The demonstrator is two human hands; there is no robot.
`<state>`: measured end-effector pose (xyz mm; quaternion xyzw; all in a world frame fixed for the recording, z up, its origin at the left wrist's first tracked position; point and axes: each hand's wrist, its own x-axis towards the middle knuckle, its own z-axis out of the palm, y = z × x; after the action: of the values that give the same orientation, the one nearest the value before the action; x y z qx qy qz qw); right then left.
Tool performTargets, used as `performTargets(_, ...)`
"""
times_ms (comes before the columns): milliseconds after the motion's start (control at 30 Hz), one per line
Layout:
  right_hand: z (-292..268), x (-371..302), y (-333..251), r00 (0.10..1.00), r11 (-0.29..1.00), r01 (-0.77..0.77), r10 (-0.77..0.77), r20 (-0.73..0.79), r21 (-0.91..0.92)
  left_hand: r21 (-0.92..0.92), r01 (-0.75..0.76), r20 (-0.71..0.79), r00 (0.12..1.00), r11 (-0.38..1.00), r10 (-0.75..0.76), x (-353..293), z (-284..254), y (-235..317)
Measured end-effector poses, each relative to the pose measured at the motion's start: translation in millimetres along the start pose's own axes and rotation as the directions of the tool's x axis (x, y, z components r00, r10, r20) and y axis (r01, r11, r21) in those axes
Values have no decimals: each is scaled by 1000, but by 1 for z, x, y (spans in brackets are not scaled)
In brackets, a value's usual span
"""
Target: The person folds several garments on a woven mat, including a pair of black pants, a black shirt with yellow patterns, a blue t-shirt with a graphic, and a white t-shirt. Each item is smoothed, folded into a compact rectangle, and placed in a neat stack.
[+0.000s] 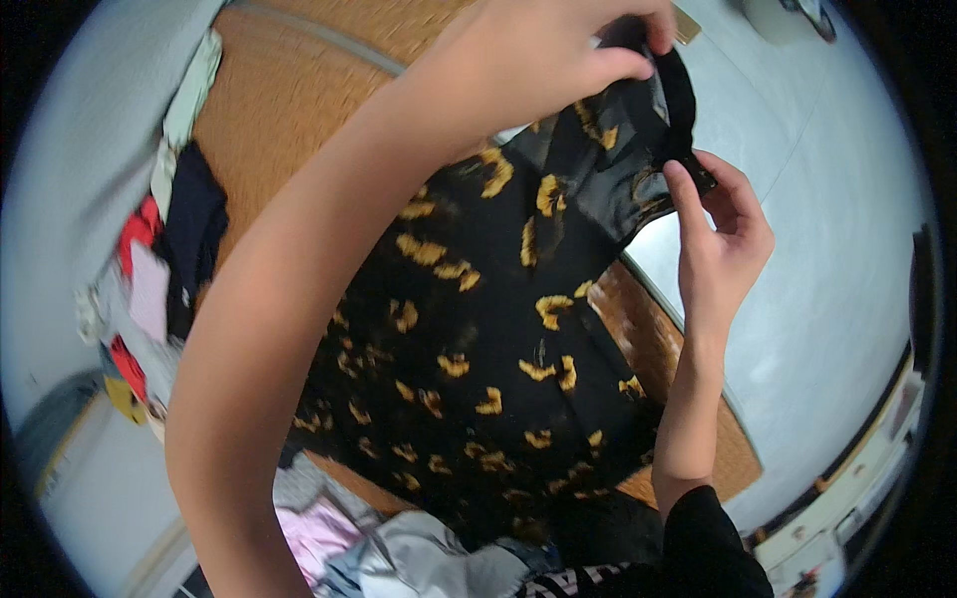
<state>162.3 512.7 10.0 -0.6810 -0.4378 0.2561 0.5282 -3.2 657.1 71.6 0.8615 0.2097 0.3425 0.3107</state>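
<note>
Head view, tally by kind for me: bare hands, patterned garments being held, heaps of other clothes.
Left hand, right hand: 2 hands
Black-and-yellow garment: 1 held garment
Left-side heap, lower-edge heap: 2 clothes heaps
Total: 5

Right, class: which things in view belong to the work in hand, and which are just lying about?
In use:
black garment with yellow pattern, held by the left hand and right hand
brown wood-grain surface, partly beneath the garment

Lying about:
mixed clothes heaped at the left
grey and pink clothes near the lower edge
</note>
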Motion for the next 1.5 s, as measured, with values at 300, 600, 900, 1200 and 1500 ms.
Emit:
performTargets(300,0,6,-70,991,996,36,-25,130,-85,-22,296,51,954,955,-295,-21,-45,4)
performTargets(600,-21,10,-111,994,976,17,7,108,-217,231,204,-166,972,951,-168,-9,-57,22)
performTargets(900,-37,24,-58,997,965,-68,76,25,-254,120,210,135,965,970,-226,45,-6,4)
performTargets(1200,-34,8,-69,996,960,57,-36,82,-275,288,157,349,901,945,-257,22,-22,-6)
performTargets(1500,18,-89,-85,720,777,624,-530,447,-84,318,391,204,861,864,-465,-121,-92,69)
